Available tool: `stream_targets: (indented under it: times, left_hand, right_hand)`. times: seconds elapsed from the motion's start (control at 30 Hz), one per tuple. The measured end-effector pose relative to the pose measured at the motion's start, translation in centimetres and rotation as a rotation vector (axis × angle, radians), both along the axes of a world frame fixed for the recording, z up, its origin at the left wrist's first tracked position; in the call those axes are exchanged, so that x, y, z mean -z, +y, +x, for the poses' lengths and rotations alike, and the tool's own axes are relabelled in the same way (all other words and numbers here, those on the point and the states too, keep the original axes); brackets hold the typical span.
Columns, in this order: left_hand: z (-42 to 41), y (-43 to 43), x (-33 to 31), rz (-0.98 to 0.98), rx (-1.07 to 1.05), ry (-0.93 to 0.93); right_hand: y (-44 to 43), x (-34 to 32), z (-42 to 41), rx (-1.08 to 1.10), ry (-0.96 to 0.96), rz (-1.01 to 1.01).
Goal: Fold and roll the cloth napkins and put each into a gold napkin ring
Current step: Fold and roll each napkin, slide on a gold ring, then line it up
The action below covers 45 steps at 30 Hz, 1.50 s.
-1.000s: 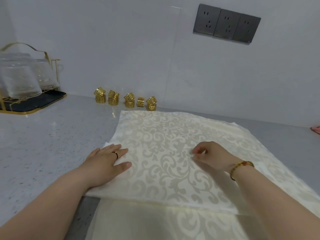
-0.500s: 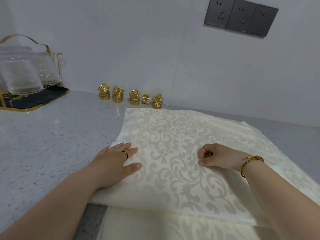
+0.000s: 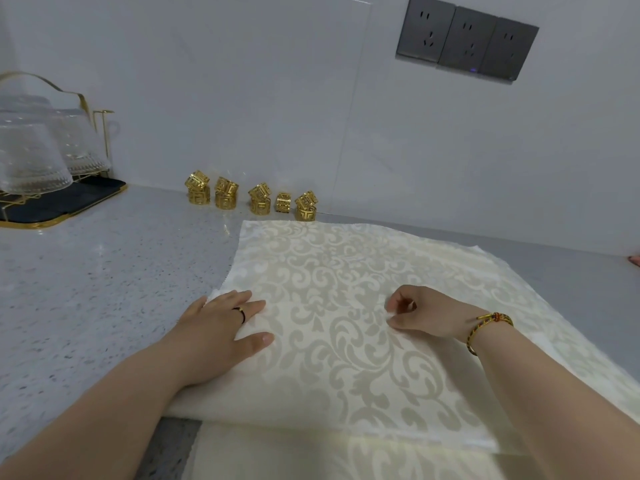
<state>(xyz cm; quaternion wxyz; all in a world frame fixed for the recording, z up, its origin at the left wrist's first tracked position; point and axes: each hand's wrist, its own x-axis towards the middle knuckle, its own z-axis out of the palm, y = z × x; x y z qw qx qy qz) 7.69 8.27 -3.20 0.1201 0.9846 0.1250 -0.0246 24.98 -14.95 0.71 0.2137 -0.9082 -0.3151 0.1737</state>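
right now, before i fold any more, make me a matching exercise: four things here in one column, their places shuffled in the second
1. gold cut-out metal napkin rings
2. clear ribbed glass cups
3. dark grey wall sockets
4. cream damask cloth napkin

A. under the left hand and right hand
B. upside down, far left
C. high up, top right
D. on the speckled counter, by the wall

Pairs: 1-D, 2-B, 3-C, 4-A

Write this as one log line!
left hand: flat on napkin | right hand: curled, grip unclear | gold rings: by wall
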Motion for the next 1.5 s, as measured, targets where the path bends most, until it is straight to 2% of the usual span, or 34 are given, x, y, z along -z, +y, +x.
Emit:
stream_targets:
  times: [0.37,0.67,0.87,1.0,1.23,1.37,1.5]
  left_hand:
    - [-0.4,-1.2,-0.4,0.001,0.112,-0.039]
    - [0.0,-2.4,0.2,0.004,0.194,0.024]
    - [0.1,-2.5,0.1,0.01,0.209,0.09]
    - [0.1,-2.5,0.1,0.019,0.204,0.126]
    - [0.0,-2.6,0.0,0.028,0.202,0.199]
    - [-0.1,-2.6,-0.2,0.022,0.21,0.22]
    - [-0.1,-2.5,-0.1,0.03,0.228,0.206]
  right_hand:
    - [-0.1,-0.5,0.4,0.023,-0.006,-0.098]
    - [0.1,-1.1,1.4,-0.004,-0.008,-0.173]
    - [1.8,-0.9,5.6,0.173,-0.187,0.003]
    - [3.0,-0.1,8.3,0.236,-0.128,-0.052]
    - [3.7,0.5,10.6,0.278,-0.152,-0.094]
    - [3.8,0.6,10.6,0.317,-0.277,-0.093]
    - [3.4,-0.2,9.5,0.299,-0.349,0.073]
